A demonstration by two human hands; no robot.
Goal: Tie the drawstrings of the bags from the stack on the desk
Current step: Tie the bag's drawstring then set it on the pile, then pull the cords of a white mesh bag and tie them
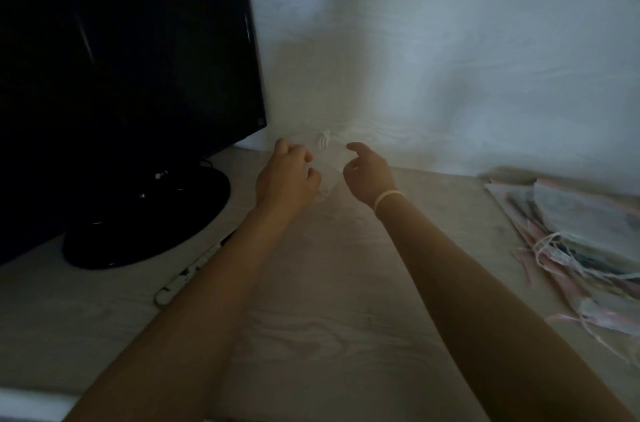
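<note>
Carefully now: at twelve o'clock, left hand [287, 172] and right hand [367, 172] curl beside the pale drawstring knot [324, 141], grip unclear, so pull evenly.

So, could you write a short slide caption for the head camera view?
Both hands, left and right, work a pale drawstring bag beside a monitor.

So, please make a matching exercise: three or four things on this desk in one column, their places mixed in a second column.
Things:
1. monitor
2. stack of bags
3. sheer bag
4. wristband

Places:
a. between the two hands, at the far desk edge
b. on the right wrist
c. left side of the desk
d. right side of the desk

Pairs: 1-c, 2-d, 3-a, 4-b
</note>
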